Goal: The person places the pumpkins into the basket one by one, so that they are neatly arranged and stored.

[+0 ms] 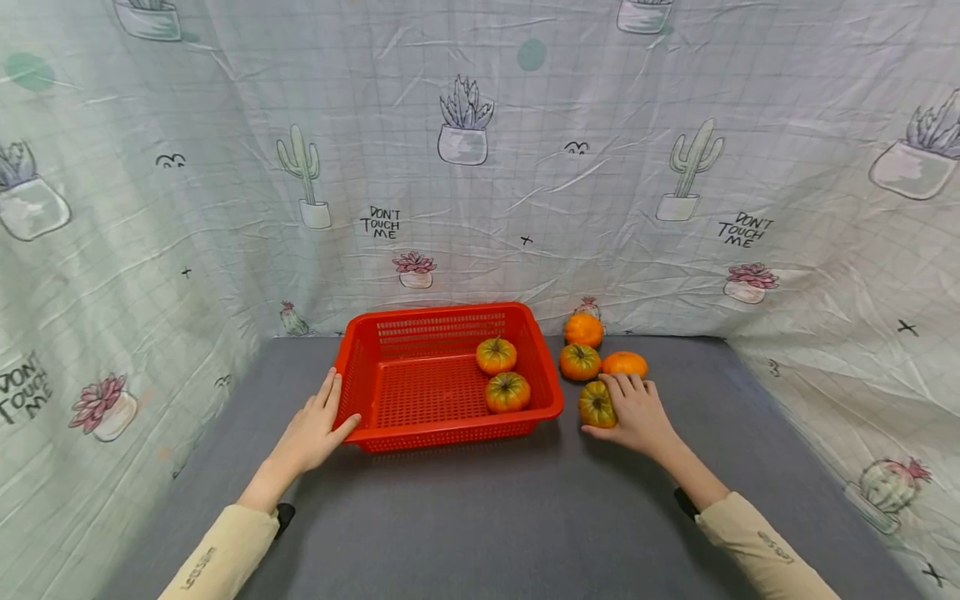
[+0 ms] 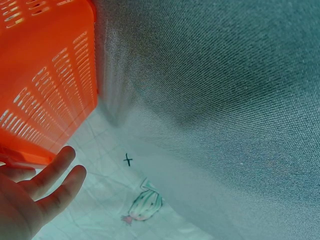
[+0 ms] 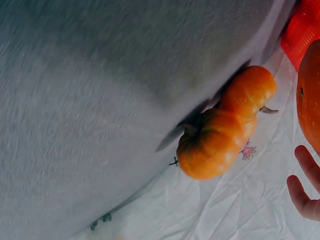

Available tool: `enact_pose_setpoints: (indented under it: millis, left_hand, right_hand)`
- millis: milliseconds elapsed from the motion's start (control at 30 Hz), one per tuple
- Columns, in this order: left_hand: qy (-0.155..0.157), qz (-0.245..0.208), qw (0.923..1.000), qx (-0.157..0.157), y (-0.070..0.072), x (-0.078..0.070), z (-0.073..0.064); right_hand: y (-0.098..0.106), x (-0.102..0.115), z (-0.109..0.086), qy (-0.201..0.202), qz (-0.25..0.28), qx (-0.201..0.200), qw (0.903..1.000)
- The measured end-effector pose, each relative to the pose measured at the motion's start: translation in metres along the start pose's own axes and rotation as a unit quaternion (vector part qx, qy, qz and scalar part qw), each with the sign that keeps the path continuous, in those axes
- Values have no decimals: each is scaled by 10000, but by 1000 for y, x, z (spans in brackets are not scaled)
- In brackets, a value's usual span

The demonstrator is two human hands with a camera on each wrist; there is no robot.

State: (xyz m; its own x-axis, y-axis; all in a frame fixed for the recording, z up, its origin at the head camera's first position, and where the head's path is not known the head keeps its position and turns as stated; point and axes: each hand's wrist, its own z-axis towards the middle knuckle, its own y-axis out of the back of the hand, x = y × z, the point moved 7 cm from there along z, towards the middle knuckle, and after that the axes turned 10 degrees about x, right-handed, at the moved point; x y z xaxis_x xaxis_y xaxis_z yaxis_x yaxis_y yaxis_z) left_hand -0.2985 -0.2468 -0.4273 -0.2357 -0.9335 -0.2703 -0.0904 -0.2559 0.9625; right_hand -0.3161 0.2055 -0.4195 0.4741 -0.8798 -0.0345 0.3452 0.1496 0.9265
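In the head view my left hand (image 1: 310,431) rests against the left end of a red plastic basket (image 1: 457,433), fingers extended along the rim and thumb at the front corner. The left wrist view has those fingers (image 2: 62,192) fairly straight beside the slotted wall. My right hand (image 1: 637,415) grips a small green-orange pumpkin (image 1: 596,406), its thumb at the near side and fingers over the far side. At the right edge of the right wrist view, only part of that pumpkin (image 3: 311,100) shows. Two similar pumpkins, one behind (image 1: 496,356) and one in front (image 1: 507,392), sit inside the basket's right end.
Beyond my right hand lie three more pumpkins: an orange one (image 1: 583,330) at the back, a greenish one (image 1: 579,362) close to the basket, and another orange one (image 1: 625,364). A grey cloth (image 1: 480,525) covers the table. Printed curtains (image 1: 525,192) enclose the back and sides.
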Motion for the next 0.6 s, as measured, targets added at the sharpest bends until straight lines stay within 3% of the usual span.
enact_pose_setpoints:
  millis: [600]
  left_hand:
    - [14,7,10000,1,0,0,-1]
  right_hand:
    - [7,15,14,-227,282,-243,9990]
